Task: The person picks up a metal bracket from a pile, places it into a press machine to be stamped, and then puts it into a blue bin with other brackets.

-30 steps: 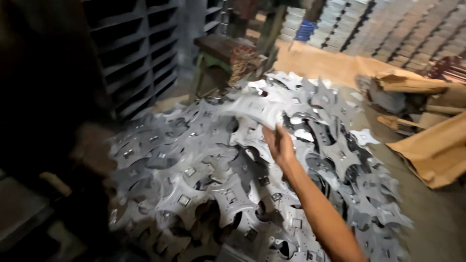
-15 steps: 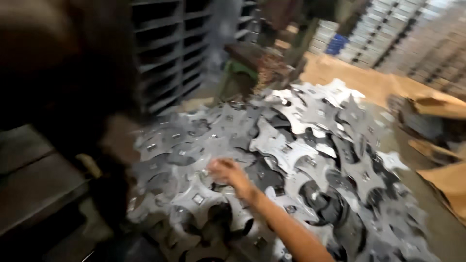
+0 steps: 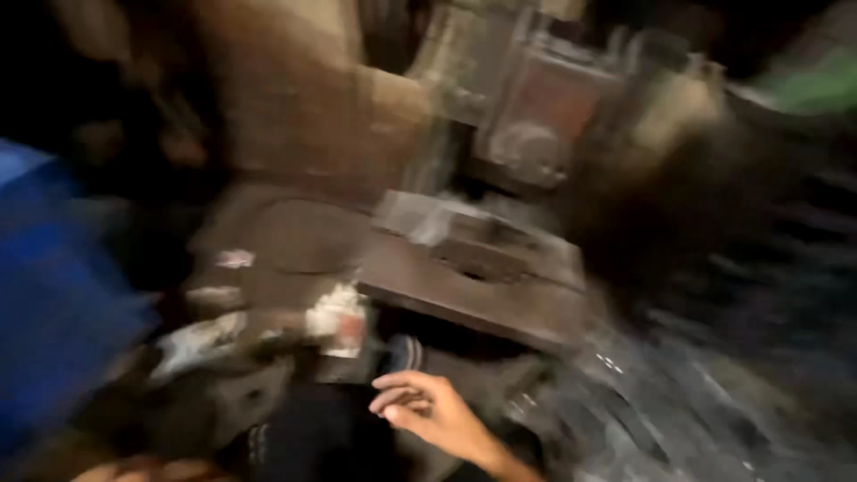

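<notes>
Nearest, at the bottom edge, the right hand hangs with fingers loosely curled and apart, gripping nothing, just below a small dark object too blurred to identify. The left hand is out of view. Half a second ago this hand reached across a heap of flat grey metal cut-outs; now the view has swung away and only a smeared grey patch of those cut-outs shows at lower right, near the hand but apart from it. Left of the hand sits a crumpled white and red scrap, and further left a blue mass. Beyond lies a flat dark metal surface, and behind it 1 heavy machine, all blurred.
</notes>
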